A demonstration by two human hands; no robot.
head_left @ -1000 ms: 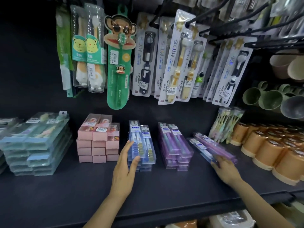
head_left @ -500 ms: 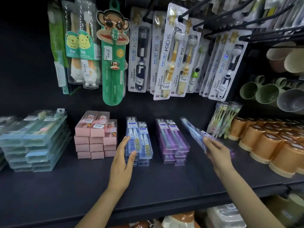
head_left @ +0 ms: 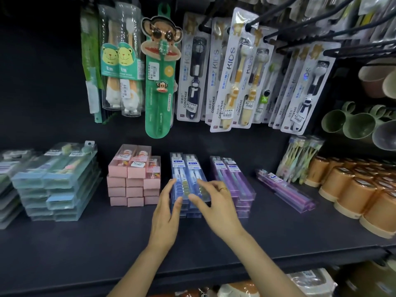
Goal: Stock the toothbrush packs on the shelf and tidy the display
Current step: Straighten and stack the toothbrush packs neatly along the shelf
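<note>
My right hand [head_left: 216,202] has crossed to join my left hand [head_left: 166,215], relaxed fingers squaring the clear blue toothbrush-pack stack [head_left: 187,174], gripping nothing.

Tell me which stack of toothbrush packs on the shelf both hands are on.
The blue stack, in the middle between the pink boxes and the purple stack. The left hand and right hand both rest fingers on its top packs.
</note>
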